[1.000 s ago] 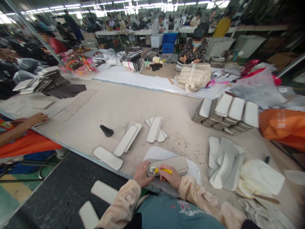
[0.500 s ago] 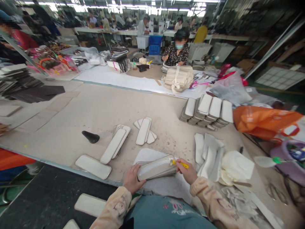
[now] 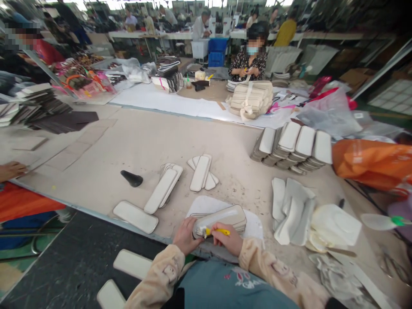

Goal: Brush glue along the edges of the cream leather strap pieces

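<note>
In the head view my left hand [image 3: 186, 236] grips the left end of the top rounded panel [image 3: 227, 214], its thumb along the near side. That panel lies on a small stack of similar pieces, and a wet sheen covers much of its face. My right hand [image 3: 228, 238] is closed around a yellow-handled brush [image 3: 222, 231]. The white-coated bristles touch the panel's left end, close to my left fingers. Beneath the stack is a white sheet [image 3: 255, 221]. A white-faced panel [image 3: 135, 216] lies to the left, beside a fanned pile of panels [image 3: 164, 189].
Crossed panels [image 3: 201, 174] and a black tapered object [image 3: 131, 178] lie farther back. Stacked panels [image 3: 296, 146], grey-white folded pieces [image 3: 292, 210] and a white container [image 3: 334, 225] stand right. Another person's hand [image 3: 11, 171] rests at the left table edge. A masked co-worker [image 3: 246, 60] sits opposite.
The brush in my right hand has moved from the panel's right end to its left end. My left hand keeps its hold. Another person's hand has appeared at the left edge.
</note>
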### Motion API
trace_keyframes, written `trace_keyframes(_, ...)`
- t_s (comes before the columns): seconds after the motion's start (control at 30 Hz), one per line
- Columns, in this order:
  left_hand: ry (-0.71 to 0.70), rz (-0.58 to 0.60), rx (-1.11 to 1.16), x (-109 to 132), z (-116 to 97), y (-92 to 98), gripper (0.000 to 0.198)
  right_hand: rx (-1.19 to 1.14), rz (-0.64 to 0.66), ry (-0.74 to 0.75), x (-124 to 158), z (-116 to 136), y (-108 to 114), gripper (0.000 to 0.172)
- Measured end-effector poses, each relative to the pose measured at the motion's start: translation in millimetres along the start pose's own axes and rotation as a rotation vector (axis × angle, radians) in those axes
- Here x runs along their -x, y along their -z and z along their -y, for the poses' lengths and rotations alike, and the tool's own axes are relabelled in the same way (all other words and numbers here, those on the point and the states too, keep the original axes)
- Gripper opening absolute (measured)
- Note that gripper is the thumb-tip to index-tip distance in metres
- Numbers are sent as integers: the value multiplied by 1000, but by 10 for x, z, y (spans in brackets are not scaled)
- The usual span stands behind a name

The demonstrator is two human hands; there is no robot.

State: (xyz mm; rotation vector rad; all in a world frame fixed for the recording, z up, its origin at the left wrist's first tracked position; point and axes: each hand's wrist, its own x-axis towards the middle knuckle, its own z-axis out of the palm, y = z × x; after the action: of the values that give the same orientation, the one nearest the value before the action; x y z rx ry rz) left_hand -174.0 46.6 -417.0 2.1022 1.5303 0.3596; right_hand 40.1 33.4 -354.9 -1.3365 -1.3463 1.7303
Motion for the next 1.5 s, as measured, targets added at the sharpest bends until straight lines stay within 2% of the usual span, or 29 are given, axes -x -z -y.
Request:
trace_keyframes(0.1, 11, 2, -10, -5, -21, 15, 70, 12, -2, -14, -27, -54, 0, 13)
trace_keyframes(0.2, 12, 5, -10, -8, -21, 21, 71, 52, -78, -12, 4, -118, 127, 14)
trace_keyframes(0.47, 23, 32, -12, -23, 18, 12, 69, 296, -308, 46, 328, -156, 924, 21)
trace_keyframes(0.57, 29, 43, -35, -35, 6, 17, 68, 348, -390, 46, 427, -156, 1140, 22)
trace_keyframes(0.73, 42, 80, -82, -46, -18, 33, 65, 450, -436, 107, 509, -157, 1173, 20)
trace_keyframes(0.8, 47, 96, -87, -48, -6, 27, 65, 469, -456, 188, 564, -162, 1160, 19)
trace_keyframes(0.87, 49, 94, -83, -56, 26, 10, 64, 496, -551, 319, 654, -210, 1213, 19)
trace_keyframes(0.97, 36, 69, -68, -81, 87, -19, 70, 613, -773, 444, 866, -409, 1461, 23)
trace_keyframes(1.07, -3, 0, -90, -85, 107, -15, 80, 860, -904, 329, 1115, -711, 1798, 22)
trace_keyframes(1.13, -36, -93, -118, -57, 76, 18, 76, 1028, -966, 211, 1234, -912, 1968, 17)
trace_keyframes(1.2, -67, -204, -133, -2, 7, 68, 66, 1156, -961, 148, 1289, -1091, 2052, 12)
trace_keyframes(1.3, -110, -339, -140, 121, -144, 124, 53, 1261, -847, 171, 1282, -1349, 2047, 11)
trace_keyframes(1.43, -140, -389, -165, 308, -327, 71, 42, 1261, -775, 266, 1216, -1731, 2022, 24)
trace_keyframes(1.5, -139, -387, -183, 390, -381, 4, 39, 1239, -757, 311, 1185, -1898, 2059, 23)
